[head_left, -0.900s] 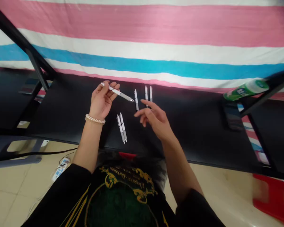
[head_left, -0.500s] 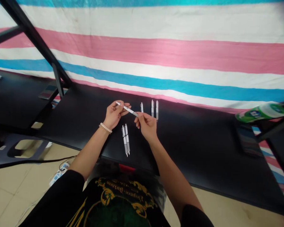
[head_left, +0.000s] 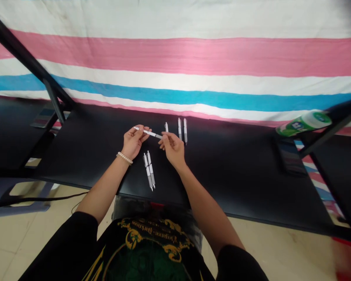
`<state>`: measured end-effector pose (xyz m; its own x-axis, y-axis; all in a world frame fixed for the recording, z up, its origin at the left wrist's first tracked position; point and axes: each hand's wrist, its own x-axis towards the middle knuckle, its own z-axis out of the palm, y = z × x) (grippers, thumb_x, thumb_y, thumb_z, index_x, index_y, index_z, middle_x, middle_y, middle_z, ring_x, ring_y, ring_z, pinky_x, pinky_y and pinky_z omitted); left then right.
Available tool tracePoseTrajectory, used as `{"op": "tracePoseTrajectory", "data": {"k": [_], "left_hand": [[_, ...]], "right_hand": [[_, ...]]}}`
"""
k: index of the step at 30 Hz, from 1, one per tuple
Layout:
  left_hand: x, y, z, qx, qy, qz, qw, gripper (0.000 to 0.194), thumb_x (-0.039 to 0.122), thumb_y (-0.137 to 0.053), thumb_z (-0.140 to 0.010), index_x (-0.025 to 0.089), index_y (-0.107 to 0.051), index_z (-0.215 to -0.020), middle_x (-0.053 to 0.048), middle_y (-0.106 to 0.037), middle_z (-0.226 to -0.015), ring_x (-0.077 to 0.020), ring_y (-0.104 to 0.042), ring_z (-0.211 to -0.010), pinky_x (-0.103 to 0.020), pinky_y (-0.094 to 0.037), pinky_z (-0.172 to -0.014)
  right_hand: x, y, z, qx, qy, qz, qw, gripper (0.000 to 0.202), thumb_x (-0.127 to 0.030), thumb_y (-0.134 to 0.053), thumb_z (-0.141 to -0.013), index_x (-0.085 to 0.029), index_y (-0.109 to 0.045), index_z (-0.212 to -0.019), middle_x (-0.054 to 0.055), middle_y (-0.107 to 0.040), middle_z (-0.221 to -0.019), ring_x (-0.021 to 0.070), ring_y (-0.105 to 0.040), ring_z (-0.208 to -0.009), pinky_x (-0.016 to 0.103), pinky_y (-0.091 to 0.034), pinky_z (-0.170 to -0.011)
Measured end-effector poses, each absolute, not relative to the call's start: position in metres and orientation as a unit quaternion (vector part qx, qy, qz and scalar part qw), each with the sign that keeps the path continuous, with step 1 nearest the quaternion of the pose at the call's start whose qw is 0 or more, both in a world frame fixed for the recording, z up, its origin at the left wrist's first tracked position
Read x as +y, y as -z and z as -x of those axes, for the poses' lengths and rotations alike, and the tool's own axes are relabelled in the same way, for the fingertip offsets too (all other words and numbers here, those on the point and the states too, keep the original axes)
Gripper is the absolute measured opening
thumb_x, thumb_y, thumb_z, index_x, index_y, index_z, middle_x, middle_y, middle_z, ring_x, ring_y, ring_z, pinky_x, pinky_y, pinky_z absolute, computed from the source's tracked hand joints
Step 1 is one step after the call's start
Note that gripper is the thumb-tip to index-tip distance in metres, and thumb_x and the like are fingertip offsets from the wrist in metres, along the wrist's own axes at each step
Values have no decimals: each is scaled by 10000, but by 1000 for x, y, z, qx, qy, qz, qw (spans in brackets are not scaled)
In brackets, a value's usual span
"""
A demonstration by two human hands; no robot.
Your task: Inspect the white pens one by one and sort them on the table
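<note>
A white pen with a grey grip (head_left: 150, 133) is held slantwise above the black table between both hands. The fingers of my left hand (head_left: 132, 143) pinch its clicker end, and my right hand (head_left: 172, 149) has its fingertips on the grey tip end. Nearer my body, two similar pens (head_left: 149, 169) lie side by side, tips toward me. Beyond my right hand rests another pair of pens (head_left: 182, 130). One more pen (head_left: 166, 127) lies just left of that pair, its lower part hidden by my right hand.
The black table (head_left: 236, 175) runs across the view, with a striped sheet (head_left: 193, 56) hanging behind it. Toward the right are a green and white canister (head_left: 304, 123) and a dark flat object (head_left: 291, 157). Black metal bars slant at both sides. A grey stool (head_left: 6, 191) stands lower left.
The view has shifted, so table and pens appear slightly further left and higher. Both hands still hold the same pen, which now looks a little flatter in angle.
</note>
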<state>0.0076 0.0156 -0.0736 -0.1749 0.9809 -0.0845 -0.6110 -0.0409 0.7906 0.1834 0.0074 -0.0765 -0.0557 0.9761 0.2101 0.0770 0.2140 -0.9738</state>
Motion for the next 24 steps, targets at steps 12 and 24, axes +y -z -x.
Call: {"op": "tracePoseTrajectory", "data": {"k": [12,24], "left_hand": [[18,73,-5,350,-670,-250,605,245,284,-843,-785,151,-691,-923,-83,-762,-984,-228,-742,-1021,-352,-581,-937],[19,74,-5,358,-660,-251,611,234,284,-831,-801,156,-687,-934,-82,-767,-988,-225,-739,-1034,-374,-571,-978]], "right_hand": [[11,81,-180,-541,-467,452,534,383,-511,-572,-944,-189,-674,-1124,43,-705,-848,139,-670,-682,300,-597,-655],[13,78,-189,-597,-402,474,508,279,-451,-621,-927,-194,-731,-932,44,-722,-836,154,-671,-746,319,-562,-758]]}}
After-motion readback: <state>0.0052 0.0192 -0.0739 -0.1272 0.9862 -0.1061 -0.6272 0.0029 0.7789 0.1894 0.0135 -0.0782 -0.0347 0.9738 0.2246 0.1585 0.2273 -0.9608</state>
